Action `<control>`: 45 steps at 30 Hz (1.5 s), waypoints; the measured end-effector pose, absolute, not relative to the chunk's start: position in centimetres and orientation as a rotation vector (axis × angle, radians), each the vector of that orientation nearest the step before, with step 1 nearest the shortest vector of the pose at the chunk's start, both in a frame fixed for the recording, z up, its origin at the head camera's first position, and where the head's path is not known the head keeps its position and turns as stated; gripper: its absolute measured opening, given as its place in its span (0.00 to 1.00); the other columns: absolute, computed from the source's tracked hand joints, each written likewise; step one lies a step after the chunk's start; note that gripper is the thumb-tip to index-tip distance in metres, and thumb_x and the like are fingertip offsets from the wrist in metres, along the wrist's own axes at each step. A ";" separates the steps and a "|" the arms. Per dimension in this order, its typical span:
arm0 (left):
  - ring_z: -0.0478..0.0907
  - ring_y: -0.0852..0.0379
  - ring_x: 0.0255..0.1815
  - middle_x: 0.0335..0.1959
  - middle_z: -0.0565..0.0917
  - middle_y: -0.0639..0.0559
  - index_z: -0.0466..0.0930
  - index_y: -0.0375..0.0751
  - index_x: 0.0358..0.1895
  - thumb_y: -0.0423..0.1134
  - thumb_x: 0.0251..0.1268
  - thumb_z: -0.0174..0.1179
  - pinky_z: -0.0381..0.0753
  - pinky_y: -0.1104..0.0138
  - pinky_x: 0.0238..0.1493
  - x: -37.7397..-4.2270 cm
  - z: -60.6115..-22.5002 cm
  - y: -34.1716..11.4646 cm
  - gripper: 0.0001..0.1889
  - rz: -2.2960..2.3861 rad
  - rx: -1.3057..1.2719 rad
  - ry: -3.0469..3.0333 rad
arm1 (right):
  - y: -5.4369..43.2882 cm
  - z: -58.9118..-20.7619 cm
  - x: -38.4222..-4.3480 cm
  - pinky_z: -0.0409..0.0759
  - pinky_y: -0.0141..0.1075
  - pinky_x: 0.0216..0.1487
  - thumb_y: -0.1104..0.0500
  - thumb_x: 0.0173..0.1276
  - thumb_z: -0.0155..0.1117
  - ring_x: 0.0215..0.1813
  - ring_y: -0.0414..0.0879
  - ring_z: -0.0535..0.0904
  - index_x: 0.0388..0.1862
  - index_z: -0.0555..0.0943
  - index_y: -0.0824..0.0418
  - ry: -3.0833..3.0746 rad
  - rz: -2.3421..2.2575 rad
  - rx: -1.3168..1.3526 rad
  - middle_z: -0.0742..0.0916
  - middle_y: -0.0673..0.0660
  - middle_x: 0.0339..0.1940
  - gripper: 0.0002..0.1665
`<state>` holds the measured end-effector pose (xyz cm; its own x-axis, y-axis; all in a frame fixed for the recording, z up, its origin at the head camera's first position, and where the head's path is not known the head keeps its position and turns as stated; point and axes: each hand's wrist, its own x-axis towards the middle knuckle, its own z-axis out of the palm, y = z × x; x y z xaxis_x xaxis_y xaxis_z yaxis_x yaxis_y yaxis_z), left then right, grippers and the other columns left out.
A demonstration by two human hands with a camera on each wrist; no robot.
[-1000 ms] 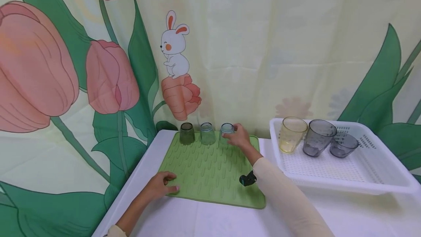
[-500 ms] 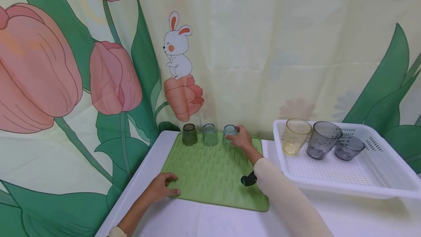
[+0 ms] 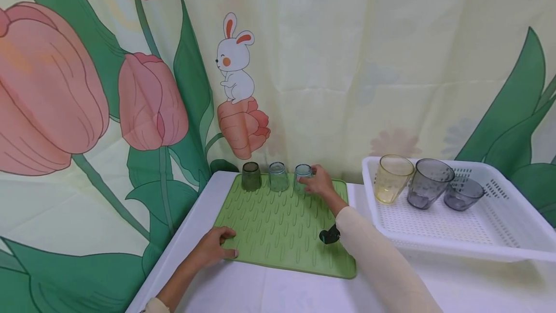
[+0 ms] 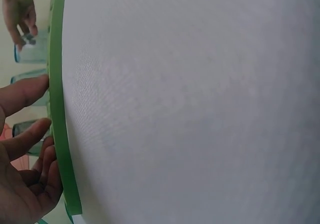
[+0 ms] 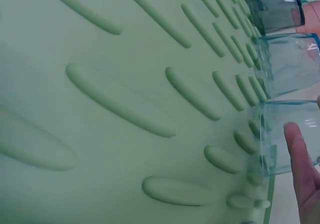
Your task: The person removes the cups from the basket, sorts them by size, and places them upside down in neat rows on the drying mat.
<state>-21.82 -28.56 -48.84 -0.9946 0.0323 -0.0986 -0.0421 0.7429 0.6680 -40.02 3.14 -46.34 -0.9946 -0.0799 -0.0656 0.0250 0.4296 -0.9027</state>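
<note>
My right hand (image 3: 320,181) grips a clear bluish glass (image 3: 300,173) standing upside down near the far edge of a green ribbed drying mat (image 3: 278,235). In the right wrist view one finger (image 5: 297,154) lies along the side of this glass (image 5: 274,134), the other fingers mostly out of frame. To its left, in a row, stand a second bluish glass (image 3: 278,180) and a dark grey-green glass (image 3: 251,180). My left hand (image 3: 212,246) rests at the mat's near left corner, thumb and fingers apart, its fingertips at the green rim (image 4: 59,99) in the left wrist view.
At the right, a white perforated basket (image 3: 512,206) holds a yellow tumbler (image 3: 393,177), a grey tumbler (image 3: 430,185) and a low grey glass (image 3: 464,194). A patterned curtain (image 3: 321,62) hangs right behind the mat. White cloth (image 3: 243,289) covers the table.
The head view has shifted slightly, moving the scene a little to the right. The right hand stays at the bluish glass, and the left hand stays at the mat corner.
</note>
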 end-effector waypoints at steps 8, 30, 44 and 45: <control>0.76 0.51 0.49 0.49 0.81 0.48 0.82 0.39 0.52 0.36 0.46 0.79 0.76 0.58 0.50 -21.9 -48.8 -28.3 0.26 1.107 -0.015 2.832 | 3.5 -45.9 -39.8 0.85 0.41 0.45 0.52 0.67 0.72 0.38 0.51 0.89 0.74 0.61 0.63 2.626 -1.527 -0.082 0.71 0.67 0.74 0.44; 0.77 0.50 0.48 0.48 0.81 0.48 0.82 0.39 0.51 0.38 0.48 0.79 0.77 0.57 0.48 -22.0 -48.3 -28.1 0.25 1.002 0.019 2.858 | 5.2 -43.3 -37.4 0.76 0.53 0.63 0.50 0.65 0.73 0.36 0.49 0.88 0.76 0.58 0.66 2.705 -1.276 -0.207 0.72 0.68 0.73 0.50; 0.78 0.52 0.49 0.48 0.81 0.49 0.82 0.41 0.51 0.41 0.50 0.78 0.78 0.56 0.50 -22.4 -48.0 -26.9 0.24 0.980 0.066 2.911 | 8.7 -40.8 -32.5 0.81 0.48 0.52 0.49 0.62 0.75 0.31 0.49 0.88 0.74 0.65 0.61 2.660 -1.317 -0.396 0.79 0.64 0.67 0.45; 0.78 0.51 0.49 0.48 0.81 0.49 0.82 0.41 0.52 0.41 0.50 0.78 0.78 0.56 0.50 -22.4 -47.9 -26.6 0.24 1.003 0.082 2.905 | 9.0 -40.7 -32.1 0.81 0.46 0.50 0.49 0.62 0.75 0.30 0.49 0.88 0.73 0.66 0.61 2.655 -1.332 -0.415 0.80 0.63 0.66 0.45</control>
<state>-22.45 -26.60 -47.88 -0.9963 0.0722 -0.0458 0.0286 0.7860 0.6175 -32.11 9.02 -40.67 -0.9517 -0.3071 -0.0034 -0.1809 0.5695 -0.8018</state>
